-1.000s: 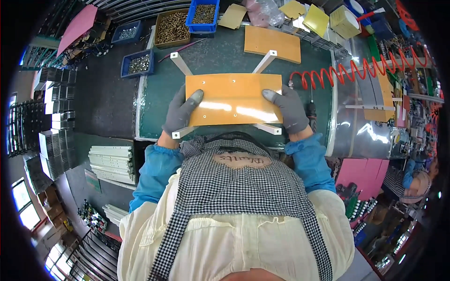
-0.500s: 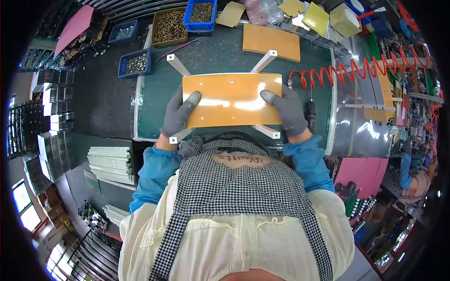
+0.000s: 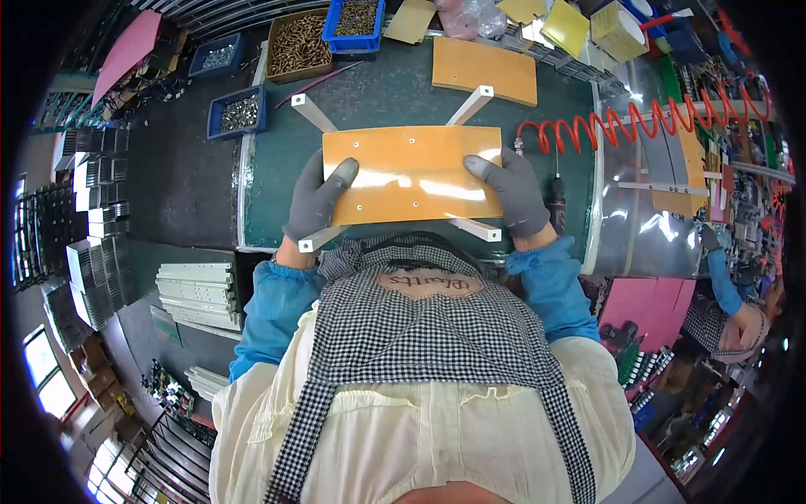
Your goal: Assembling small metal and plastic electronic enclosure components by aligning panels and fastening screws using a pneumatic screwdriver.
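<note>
Between my hands is a glossy orange rectangular panel with several small holes. White square bars stick out past its far and near edges, slanting outward at the corners. My left hand, in a grey glove, grips the panel's left edge with the thumb on top. At the right edge my right hand, gloved the same way, has its thumb pressed on the surface. The other fingers of both hands are hidden at the sides and beneath.
A second orange panel lies at the back of the green table. Bins of metal hardware and a box of brass-coloured fasteners stand at the back left. To the right hang a coiled red hose and a dark power driver. Another person works at far right.
The panel with its bars has shifted very slightly left and away from me, both hands still gripping it. The other person's arm at far right has moved.
</note>
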Demonstrator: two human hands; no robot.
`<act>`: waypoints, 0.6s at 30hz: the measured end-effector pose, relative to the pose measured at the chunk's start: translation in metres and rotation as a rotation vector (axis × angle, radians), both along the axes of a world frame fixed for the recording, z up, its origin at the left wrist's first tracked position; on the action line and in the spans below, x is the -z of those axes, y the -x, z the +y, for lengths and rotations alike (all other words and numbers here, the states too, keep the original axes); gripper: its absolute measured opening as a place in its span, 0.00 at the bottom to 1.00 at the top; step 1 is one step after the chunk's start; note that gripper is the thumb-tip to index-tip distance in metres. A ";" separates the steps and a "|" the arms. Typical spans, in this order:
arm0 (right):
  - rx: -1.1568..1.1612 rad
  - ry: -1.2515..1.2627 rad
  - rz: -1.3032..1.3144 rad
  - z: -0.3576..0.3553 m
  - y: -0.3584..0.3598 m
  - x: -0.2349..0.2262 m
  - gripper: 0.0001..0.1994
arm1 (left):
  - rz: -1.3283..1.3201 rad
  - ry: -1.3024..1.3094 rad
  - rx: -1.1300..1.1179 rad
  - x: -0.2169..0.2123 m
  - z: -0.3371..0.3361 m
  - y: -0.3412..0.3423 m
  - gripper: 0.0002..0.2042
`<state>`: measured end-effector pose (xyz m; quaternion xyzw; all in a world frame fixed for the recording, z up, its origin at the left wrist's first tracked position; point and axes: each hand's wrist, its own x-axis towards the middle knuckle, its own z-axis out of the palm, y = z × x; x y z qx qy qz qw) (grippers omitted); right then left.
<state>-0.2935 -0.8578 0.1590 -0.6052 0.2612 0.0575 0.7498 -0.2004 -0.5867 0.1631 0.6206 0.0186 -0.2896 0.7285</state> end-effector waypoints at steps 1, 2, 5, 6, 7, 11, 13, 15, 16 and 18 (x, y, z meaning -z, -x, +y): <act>-0.004 -0.001 0.000 0.000 0.001 0.000 0.18 | -0.011 -0.026 0.002 0.002 0.000 -0.001 0.25; 0.020 -0.033 -0.010 0.003 0.001 -0.003 0.18 | -0.022 -0.055 0.002 0.004 0.002 -0.002 0.26; 0.042 -0.050 -0.039 0.005 0.001 -0.003 0.17 | -0.043 -0.109 0.003 0.001 0.001 -0.001 0.27; 0.049 -0.031 -0.056 0.005 0.002 -0.003 0.17 | -0.044 -0.114 -0.003 0.003 0.002 -0.002 0.27; 0.043 -0.036 -0.056 0.004 0.002 -0.001 0.17 | -0.054 -0.122 0.005 0.007 0.003 -0.002 0.27; 0.012 -0.060 -0.055 0.000 0.004 0.002 0.18 | -0.041 -0.104 0.004 0.007 0.003 0.003 0.27; 0.002 -0.048 -0.048 -0.003 0.005 0.005 0.19 | -0.048 -0.104 -0.008 0.005 0.001 0.006 0.27; 0.008 -0.024 -0.053 -0.005 0.007 0.006 0.20 | -0.062 -0.093 0.007 0.005 0.000 0.005 0.26; 0.030 -0.011 -0.060 -0.003 0.009 0.004 0.20 | -0.114 -0.131 -0.001 0.011 0.004 0.004 0.25; 0.024 -0.091 -0.118 0.001 0.008 -0.016 0.20 | -0.164 -0.162 0.002 0.027 0.006 -0.002 0.24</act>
